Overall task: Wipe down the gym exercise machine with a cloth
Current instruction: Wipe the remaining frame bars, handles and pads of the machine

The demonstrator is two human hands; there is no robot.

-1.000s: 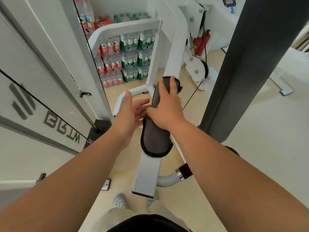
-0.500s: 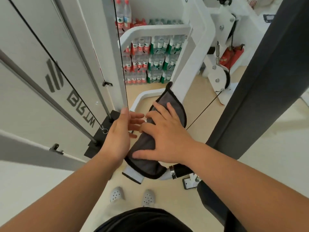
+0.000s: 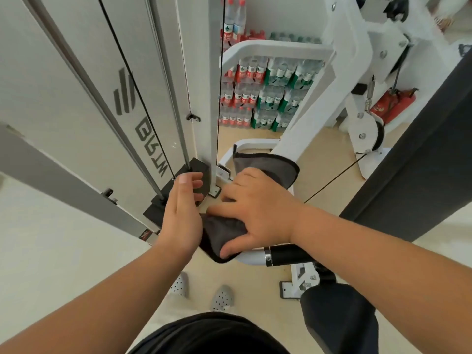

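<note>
Under my right hand [image 3: 258, 213], which presses on it with fingers spread flat, the grey cloth [image 3: 270, 167] lies draped over the machine's white arm [image 3: 314, 116], long axis running away from me along that arm, while my left hand [image 3: 182, 215] hovers loosely curled and empty just beside its near-left edge.

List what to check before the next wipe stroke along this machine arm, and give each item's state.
1. Cloth draped over the white arm: ok.
2. Right hand pressing spread fingers onto the cloth: ok.
3. Left hand has a grip on the cloth: cannot tell; it sits at the cloth's edge with loose fingers.
4. Cable apart from both hands: ok.
5. Black handle uncovered and reachable beside the cloth's lower end: ok.
6. Arm surface under the cloth clean: cannot tell, it is hidden.
</note>
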